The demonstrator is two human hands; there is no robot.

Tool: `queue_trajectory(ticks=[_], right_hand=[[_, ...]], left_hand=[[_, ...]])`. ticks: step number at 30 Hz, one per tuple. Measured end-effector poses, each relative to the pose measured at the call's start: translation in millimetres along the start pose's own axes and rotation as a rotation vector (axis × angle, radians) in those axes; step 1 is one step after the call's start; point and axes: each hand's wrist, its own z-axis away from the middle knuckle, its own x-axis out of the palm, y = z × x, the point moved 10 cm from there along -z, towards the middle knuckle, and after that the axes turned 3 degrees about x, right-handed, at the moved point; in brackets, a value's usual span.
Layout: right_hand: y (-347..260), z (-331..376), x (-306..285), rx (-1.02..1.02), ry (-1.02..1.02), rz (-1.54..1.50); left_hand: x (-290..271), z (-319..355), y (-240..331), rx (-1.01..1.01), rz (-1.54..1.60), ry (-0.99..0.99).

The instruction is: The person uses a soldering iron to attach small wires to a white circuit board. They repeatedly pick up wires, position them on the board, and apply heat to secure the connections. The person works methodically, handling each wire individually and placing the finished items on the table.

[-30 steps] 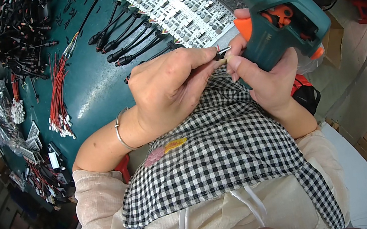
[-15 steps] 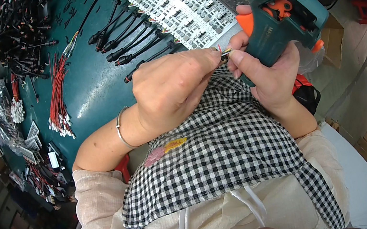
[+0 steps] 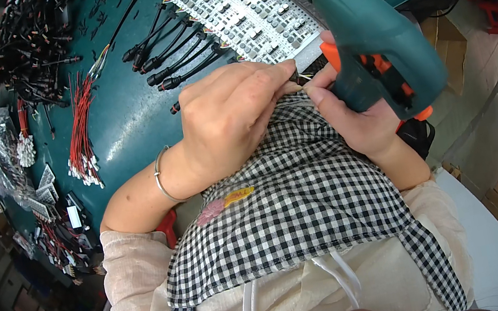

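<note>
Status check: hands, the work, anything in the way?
Left hand pinches cable end. Right hand grips teal tool, touches same end. Nothing between them.

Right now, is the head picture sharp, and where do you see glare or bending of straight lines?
Head view: the left hand, right hand and green glue gun are sharp; soft glare lies on the green table by the red wires; the white tray of small parts curves toward the rim; the corners are black.
</note>
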Motion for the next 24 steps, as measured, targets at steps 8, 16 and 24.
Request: queue_trajectory(ticks=[8, 16, 24], right_hand=[[19, -5, -24, 0.121, 0.171, -0.313], [27, -8, -12, 0.229, 0.113, -0.512], [14, -4, -41, 0.215, 0.275, -0.430]], left_hand=[[2, -3, 2, -0.052, 0.114, -0.050], [2, -5, 6, -0.051, 0.158, -0.068], [-9, -3, 2, 0.028, 0.031, -0.066]])
